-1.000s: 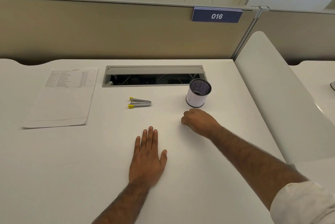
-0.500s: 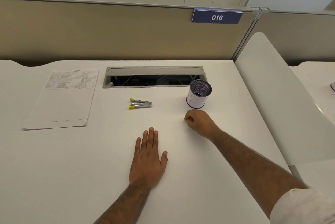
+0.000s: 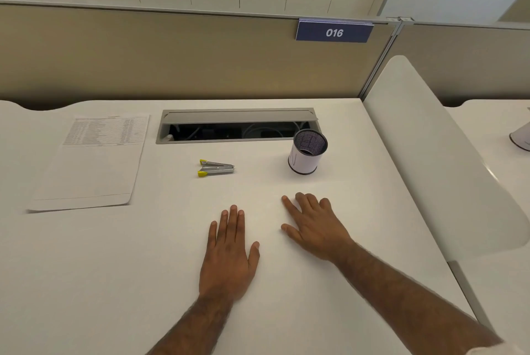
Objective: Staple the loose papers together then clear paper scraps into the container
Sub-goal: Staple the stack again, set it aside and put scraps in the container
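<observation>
Right hand (image 3: 315, 228) now unclenched, fingers (image 3: 291, 208) spread flat on desk (image 3: 114, 268), left hand (image 3: 229, 254) flat, fingers straight

Bare desk (image 3: 258, 165) is lying open between the stapler (image 3: 216, 168) and the cup (image 3: 306, 155); the side panel (image 3: 430, 153) is walling off the right, and the open cable slot (image 3: 238, 130) is gaping just behind them.

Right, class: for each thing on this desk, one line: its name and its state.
Papers: flat, untouched.
Stapler: on its side, unheld.
Mesh container: upright, contents unclear.
Cable hatch: lid open.
Left hand: open, flat on desk.
Right hand: open, fingers spread.
</observation>
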